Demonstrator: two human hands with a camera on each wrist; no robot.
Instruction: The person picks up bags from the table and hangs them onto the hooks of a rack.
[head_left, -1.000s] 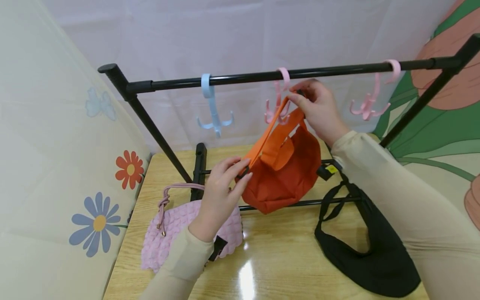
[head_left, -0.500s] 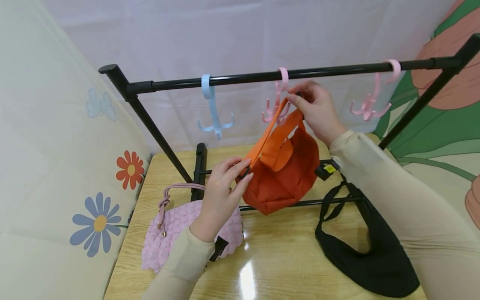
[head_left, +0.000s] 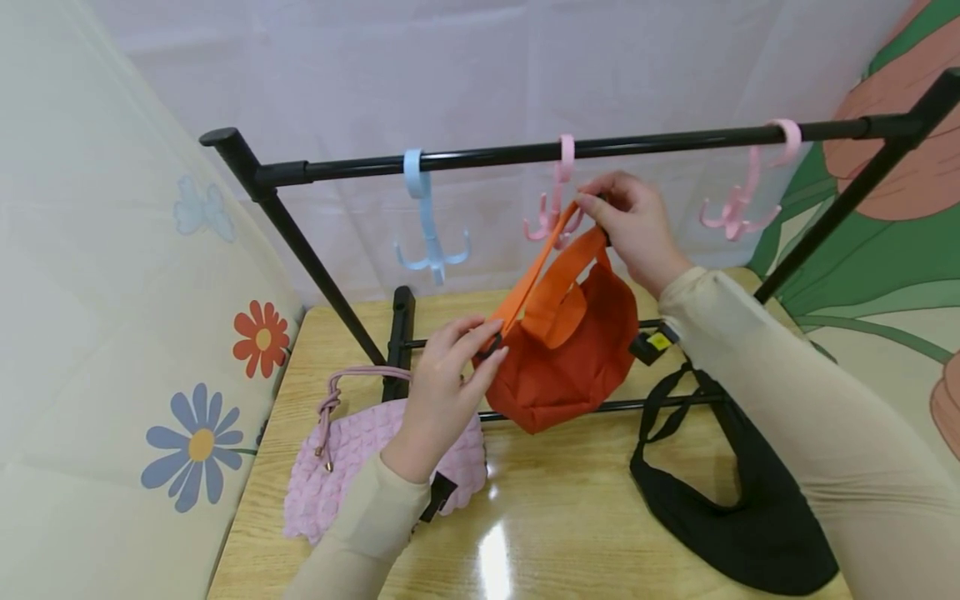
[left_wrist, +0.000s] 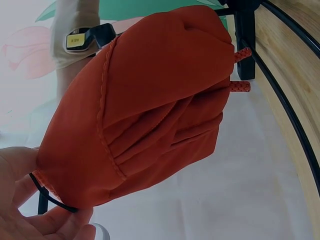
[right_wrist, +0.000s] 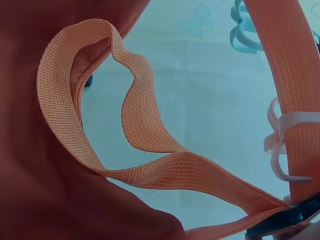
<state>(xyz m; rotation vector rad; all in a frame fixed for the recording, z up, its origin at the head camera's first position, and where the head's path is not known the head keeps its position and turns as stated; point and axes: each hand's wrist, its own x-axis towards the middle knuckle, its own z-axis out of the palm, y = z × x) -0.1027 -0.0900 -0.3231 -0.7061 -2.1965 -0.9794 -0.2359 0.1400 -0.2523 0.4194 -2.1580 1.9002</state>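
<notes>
An orange-red waist bag (head_left: 570, 367) hangs between my two hands, below the middle pink hook (head_left: 567, 157). With fingers and thumb my left hand (head_left: 442, 387) pinches its left end, at a black buckle piece. My right hand (head_left: 639, 227) grips the upper part of the orange strap (head_left: 551, 312) by another black buckle. The taut part of the strap crosses in front of the hook's prongs; whether it lies over one I cannot tell. In the left wrist view the bag's gathered side (left_wrist: 150, 110) faces the camera. A loose strap loop (right_wrist: 55, 95) fills the right wrist view.
A black rack's top rail (head_left: 495, 156) also carries a blue hook (head_left: 426, 217) at left and a pink hook (head_left: 735, 218) at right. On the wooden table (head_left: 555, 508) lie a pink puffy bag (head_left: 330, 467) at left and a black shoulder bag (head_left: 757, 542) at right.
My right hand has come down slightly, and the waist bag has sunk a little with it. The middle pink hook has shifted and turned slightly to the left. My left hand stays nearly still.
</notes>
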